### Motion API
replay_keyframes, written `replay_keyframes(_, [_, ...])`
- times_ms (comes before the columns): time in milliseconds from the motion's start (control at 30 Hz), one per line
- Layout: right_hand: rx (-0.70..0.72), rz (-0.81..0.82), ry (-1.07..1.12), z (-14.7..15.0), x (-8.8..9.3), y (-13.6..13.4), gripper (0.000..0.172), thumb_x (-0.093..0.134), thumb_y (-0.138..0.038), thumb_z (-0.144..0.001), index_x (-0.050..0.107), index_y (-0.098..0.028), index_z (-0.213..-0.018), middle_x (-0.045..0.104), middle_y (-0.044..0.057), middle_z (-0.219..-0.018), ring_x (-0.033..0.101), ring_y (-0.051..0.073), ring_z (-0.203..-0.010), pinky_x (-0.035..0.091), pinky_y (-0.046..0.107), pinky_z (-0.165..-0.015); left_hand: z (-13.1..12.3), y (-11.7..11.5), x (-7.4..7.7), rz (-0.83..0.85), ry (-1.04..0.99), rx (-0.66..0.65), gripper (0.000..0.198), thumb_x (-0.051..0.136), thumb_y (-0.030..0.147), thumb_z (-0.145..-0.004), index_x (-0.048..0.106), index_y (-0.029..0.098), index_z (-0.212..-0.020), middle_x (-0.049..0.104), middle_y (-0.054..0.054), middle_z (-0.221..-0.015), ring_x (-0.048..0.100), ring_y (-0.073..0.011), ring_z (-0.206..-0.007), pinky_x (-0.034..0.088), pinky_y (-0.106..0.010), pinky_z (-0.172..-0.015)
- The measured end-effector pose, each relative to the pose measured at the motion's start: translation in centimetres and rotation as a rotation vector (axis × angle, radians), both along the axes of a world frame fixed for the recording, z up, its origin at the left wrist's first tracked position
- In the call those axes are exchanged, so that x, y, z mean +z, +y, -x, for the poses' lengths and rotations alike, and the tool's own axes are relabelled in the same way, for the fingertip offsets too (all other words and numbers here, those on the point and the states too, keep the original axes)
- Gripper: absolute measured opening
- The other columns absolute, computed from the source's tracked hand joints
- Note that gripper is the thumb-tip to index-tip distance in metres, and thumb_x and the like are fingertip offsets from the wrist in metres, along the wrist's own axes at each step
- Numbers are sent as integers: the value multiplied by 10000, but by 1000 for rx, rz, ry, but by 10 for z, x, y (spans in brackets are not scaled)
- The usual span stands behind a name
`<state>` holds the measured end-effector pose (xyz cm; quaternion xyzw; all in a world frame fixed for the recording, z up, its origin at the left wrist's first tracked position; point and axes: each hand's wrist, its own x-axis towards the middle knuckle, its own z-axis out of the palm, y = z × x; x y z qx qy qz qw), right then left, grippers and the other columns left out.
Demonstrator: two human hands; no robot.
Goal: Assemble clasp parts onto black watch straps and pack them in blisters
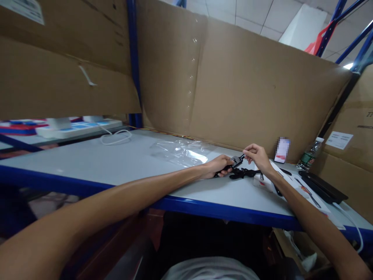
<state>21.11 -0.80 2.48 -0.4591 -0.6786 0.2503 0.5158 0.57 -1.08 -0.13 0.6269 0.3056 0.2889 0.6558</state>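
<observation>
My left hand (220,166) is wrapped round a slim black tool (239,160) with a shiny metallic part, held just above the table. Its exact kind is too small to make out. My right hand (258,156) pinches the tool's upper right end between thumb and fingers. Under and beside my hands lie several black pieces (243,173) on the table. Close to my right wrist is a white box or packet (262,182), partly hidden by the forearm.
Clear plastic wrap (180,151) lies behind my left hand. To the right are a phone (281,149), a water bottle (311,155), a long black case or tray (322,186) and printed sheets (309,194). A power strip (81,127) sits far left. Cardboard (247,85) walls the back.
</observation>
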Motion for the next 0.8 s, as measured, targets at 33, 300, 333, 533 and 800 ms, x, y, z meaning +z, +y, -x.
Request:
replay_keyframes(33, [-26,-15,-19,-2,-1,2,409,765,-554,-656,589,-199,-756,615,-8,-566,530,134,-475,443,257,-434,0,0,0,8,-15,8,196,481,188,-957,473,179,-761,471,40,-579,283,-30,-364,126,-163,-359])
replay_keyframes(300, [-339,27,-669,-31,-13,16,99,660,-197,-788,701,-186,-698,696,-2,-615,647,146,-638,437,235,-638,8,16,6,129,-293,356,204,405,133,-976,386,205,-786,444,59,-571,300,-29,-368,159,-145,-359])
replay_keyframes(333, [-329,57,-698,-32,-16,18,98,668,-165,-768,710,-187,-682,692,-7,-594,653,149,-636,436,234,-642,10,18,7,147,-306,383,206,397,130,-979,378,209,-790,439,61,-565,298,-30,-364,160,-145,-359])
replay_keyframes(533, [-308,-20,-793,-16,-24,11,192,688,-201,-814,774,-219,-985,762,46,-922,669,200,-910,450,275,-802,11,19,6,163,-293,410,223,361,100,-974,375,207,-779,441,54,-558,306,-33,-364,160,-160,-370])
replay_keyframes(800, [-3,-150,-908,21,-32,-3,102,709,-204,-842,780,-221,-914,717,52,-911,623,210,-897,425,302,-817,7,12,7,24,-241,361,207,452,130,-945,403,201,-757,461,48,-573,311,-34,-371,162,-171,-369])
